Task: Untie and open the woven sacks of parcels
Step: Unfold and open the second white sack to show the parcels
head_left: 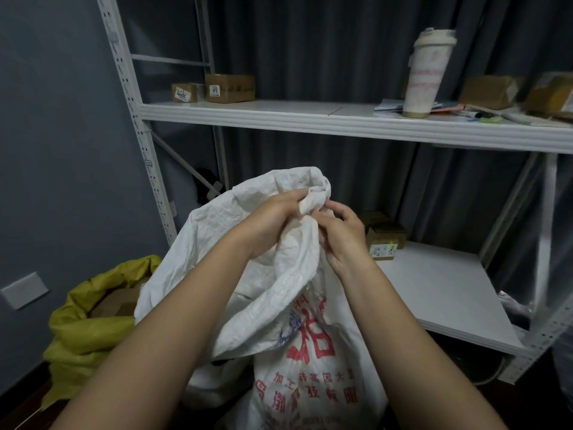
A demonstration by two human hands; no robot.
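Now the white woven sack [288, 274] is held up in front of the shelving unit [310, 116], its neck gathered into a twisted bunch at the top, its printed body hanging down between the forearms. The bunched knot [313, 200] is gripped by the left hand [273, 218], fingers curled round the crumpled fabric just below the twist. It is being picked at by the right hand [341, 231], whose fingertips are curled in against the other side of the bunch; whether a strand is actually pinched there cannot be told, since the fingers hide it.

Soft, crinkly material is on show: the weave folds and creases freely, so little stiffness is to be expected, and the slick plastic surface is likely to slip if only lightly held. Some weight is suggested by the filled lower part (parcels inside, presumably, though none is seen through the cloth). The best hold is judged to be right at the neck, just under the knot, where the fabric is thickest and the load can be steadied while the tie is worked loose. No separate cord is made out, so the sack's own fabric may be what is knotted.

A yellow sack [83, 330] stands to the left, already open, with cardboard showing inside. Small boxes [229, 87] and a tumbler [423, 72] are seen on the upper shelf.
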